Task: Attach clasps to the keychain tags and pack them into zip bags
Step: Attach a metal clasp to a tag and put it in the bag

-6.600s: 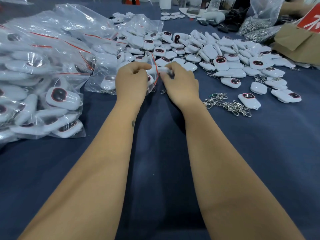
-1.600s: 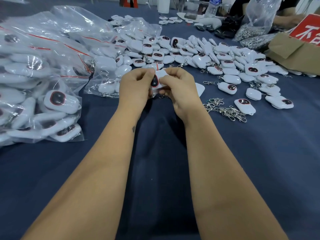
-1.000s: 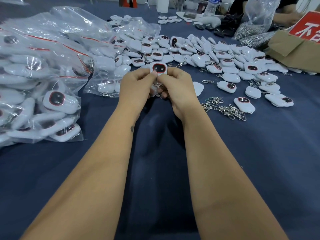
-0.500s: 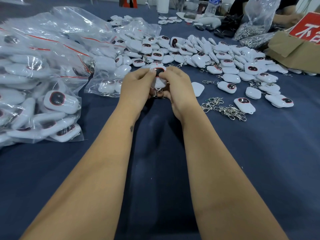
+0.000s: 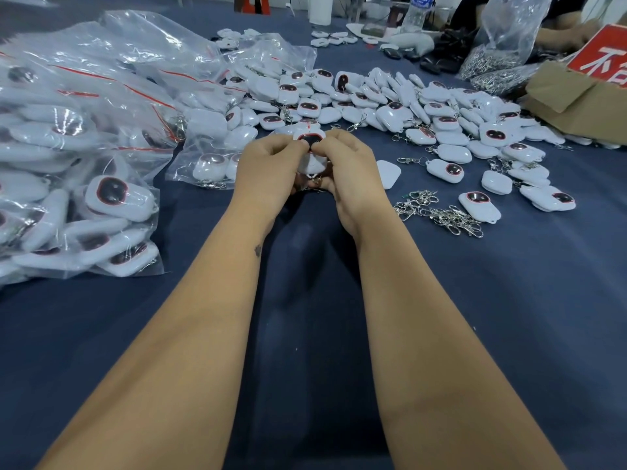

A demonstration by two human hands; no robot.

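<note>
Tag (image 5: 310,154) pinched upright between both hands, left hand (image 5: 268,171) and right hand (image 5: 346,167), above the tabletop (image 5: 305,300). Clasp pile (image 5: 437,213) right of tag, loose tags (image 5: 407,110) behind, filled zip bags (image 5: 78,157) left.

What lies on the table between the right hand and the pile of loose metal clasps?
In the head view, mostly bare blue cloth separates the right hand from the clasps; one plain white tag lies slightly farther back.

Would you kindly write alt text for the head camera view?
Two hands, left hand and right hand, pinch a white keychain tag between them above a dark blue tablecloth. Filled zip bags are heaped at left; loose tags and metal clasps lie at right.
</note>
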